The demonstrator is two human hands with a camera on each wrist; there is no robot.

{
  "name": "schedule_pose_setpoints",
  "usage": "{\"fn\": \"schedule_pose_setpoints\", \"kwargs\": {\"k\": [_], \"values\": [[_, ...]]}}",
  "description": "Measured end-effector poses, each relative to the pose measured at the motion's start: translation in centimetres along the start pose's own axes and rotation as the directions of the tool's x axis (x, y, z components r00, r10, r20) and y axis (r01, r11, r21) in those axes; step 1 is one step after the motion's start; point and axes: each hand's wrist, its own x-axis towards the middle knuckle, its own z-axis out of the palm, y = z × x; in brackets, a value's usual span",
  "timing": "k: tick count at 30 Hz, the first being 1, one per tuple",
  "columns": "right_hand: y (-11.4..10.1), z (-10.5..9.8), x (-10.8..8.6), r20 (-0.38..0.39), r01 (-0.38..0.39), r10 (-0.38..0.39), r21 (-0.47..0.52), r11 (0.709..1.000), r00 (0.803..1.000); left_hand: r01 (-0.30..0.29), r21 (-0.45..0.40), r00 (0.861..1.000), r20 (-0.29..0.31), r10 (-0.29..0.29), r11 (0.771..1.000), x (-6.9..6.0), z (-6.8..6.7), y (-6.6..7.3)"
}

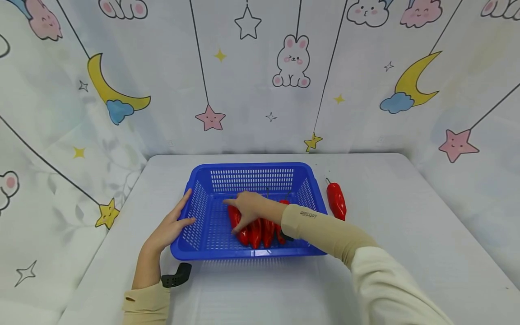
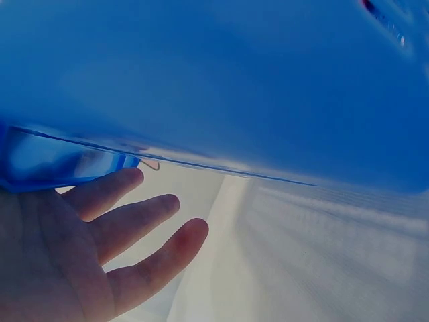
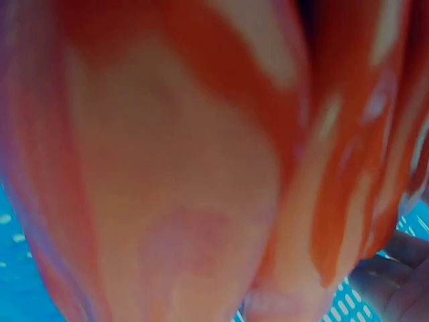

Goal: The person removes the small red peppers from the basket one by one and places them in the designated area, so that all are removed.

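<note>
A blue plastic basket (image 1: 200, 250) with slotted walls holds several red peppers (image 1: 255, 234) side by side. The left hand (image 1: 164, 232) rests on the basket's left rim, thumb and fingers spread; in the left wrist view its fingers (image 2: 161, 268) stretch out below the blue wall (image 2: 201, 80). Reaching in from the right, the right hand (image 1: 249, 207) lies over the leftmost peppers, thumb and index finger spread apart. Glossy peppers (image 3: 181, 168) fill the right wrist view, with part of the right hand (image 3: 399, 278) at its lower right edge. Whether it grips a pepper cannot be told.
One more red pepper (image 1: 336, 201) lies on the white table (image 1: 378, 194), just right of the basket. Behind the table hangs a pale backdrop printed with stars, moons and a rabbit. A black wrist device (image 1: 177, 276) sits at the left wrist.
</note>
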Motion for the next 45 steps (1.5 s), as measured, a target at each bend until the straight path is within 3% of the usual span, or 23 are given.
{"fn": "schedule_pose_setpoints", "kwargs": {"k": [10,27,36,45], "values": [[-1.0,0.7,0.1,0.033,-0.006,0.008,-0.08,0.997,0.999,0.002,0.007,1.0,0.002,-0.002,1.0,0.0,0.0,-0.1],[-1.1,1.0,0.1,0.02,-0.025,0.026,-0.071,0.997,0.999,0.007,0.006,1.0,0.003,-0.007,1.0,0.0,0.1,-0.2],[-0.6,1.4,0.4,0.036,-0.068,0.064,0.134,0.989,0.997,0.005,0.018,1.0,0.003,-0.005,1.0,0.0,0.2,-0.2],[-0.1,0.7,0.4,-0.028,-0.015,0.024,0.3,0.954,0.999,0.003,0.008,1.0,0.006,-0.003,1.0,0.0,0.1,-0.3]]}}
